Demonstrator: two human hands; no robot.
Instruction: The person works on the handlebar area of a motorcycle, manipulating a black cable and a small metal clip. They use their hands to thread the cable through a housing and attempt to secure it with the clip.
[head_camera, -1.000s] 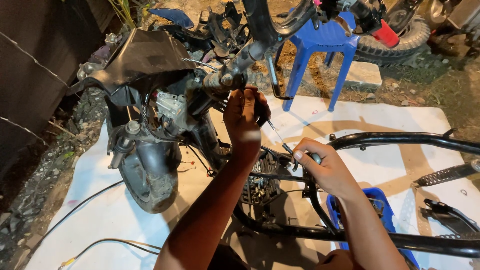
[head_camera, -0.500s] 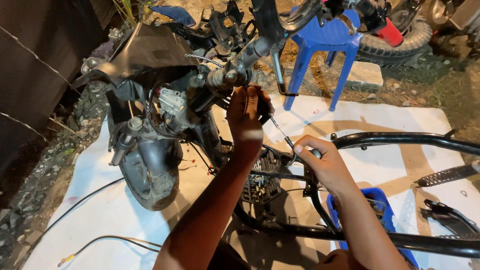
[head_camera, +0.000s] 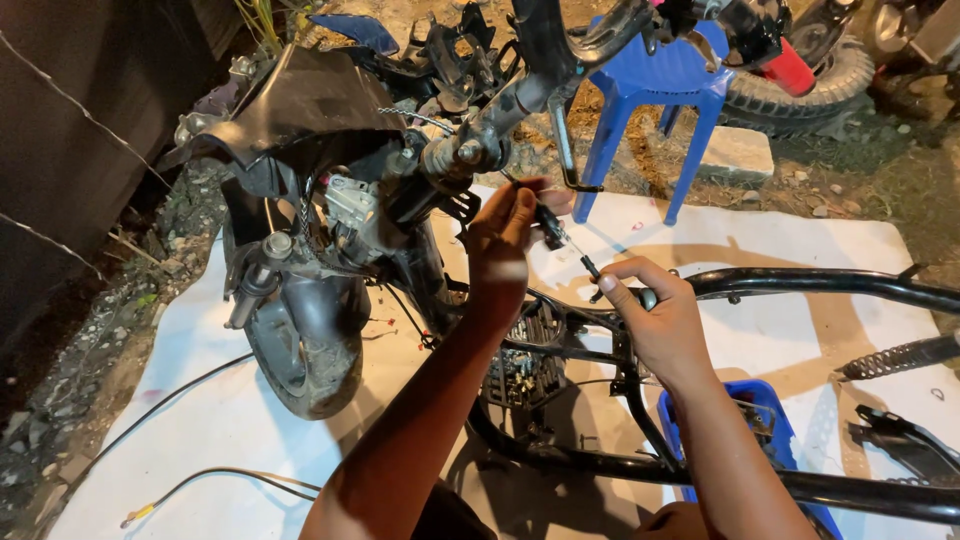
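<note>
A stripped motorbike front end (head_camera: 330, 200) with its black frame tube (head_camera: 800, 282) stands on a white sheet (head_camera: 200, 400). My left hand (head_camera: 505, 235) is raised near the steering head (head_camera: 465, 155), its fingers pinching the dark upper end of a thin cable (head_camera: 578, 252). My right hand (head_camera: 655, 315) sits lower and to the right, closed round the cable's lower end just above the frame. The cable runs slanted between the two hands.
A blue plastic stool (head_camera: 650, 95) stands behind, with a tyre (head_camera: 810, 85) beyond it. A blue tray (head_camera: 765, 440) of parts lies under the frame. A spring (head_camera: 900, 355) and black bracket (head_camera: 900, 440) rest at right. Loose black wires (head_camera: 200, 480) trail at lower left.
Both hands stay on the cable. My left hand has shifted slightly up toward the steering head, and the view has moved a little.
</note>
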